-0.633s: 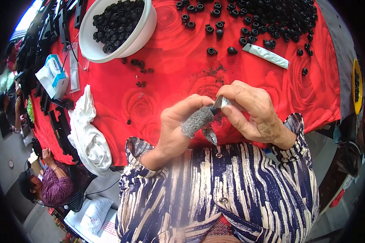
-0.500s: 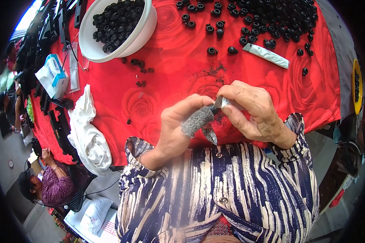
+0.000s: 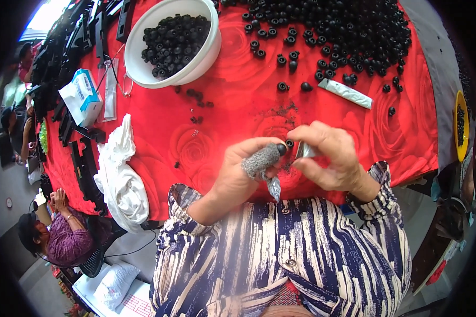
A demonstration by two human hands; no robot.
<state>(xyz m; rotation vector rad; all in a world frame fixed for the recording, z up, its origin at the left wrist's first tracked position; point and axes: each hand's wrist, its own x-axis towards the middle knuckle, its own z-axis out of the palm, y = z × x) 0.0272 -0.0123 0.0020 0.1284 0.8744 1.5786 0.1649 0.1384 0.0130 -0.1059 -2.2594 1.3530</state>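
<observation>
My left hand (image 3: 243, 171) wears a grey mesh sleeve on one finger and pinches a small black rubber piece (image 3: 289, 143) at its tip. My right hand (image 3: 330, 158) meets it from the right and grips a small metal blade (image 3: 304, 151) against that piece. Both hands hover just above the near edge of the red rose-patterned tablecloth (image 3: 206, 137). A heap of the same black pieces (image 3: 344, 31) lies at the far right of the table. A white bowl (image 3: 174, 42) full of them stands at the far left.
A white tube (image 3: 346, 92) lies right of centre. A white crumpled cloth (image 3: 119, 177) hangs over the left table edge, near a tissue pack (image 3: 82, 98) and black plastic parts (image 3: 79, 158). A yellow dish (image 3: 461, 124) sits far right. A seated person (image 3: 58, 238) is at lower left.
</observation>
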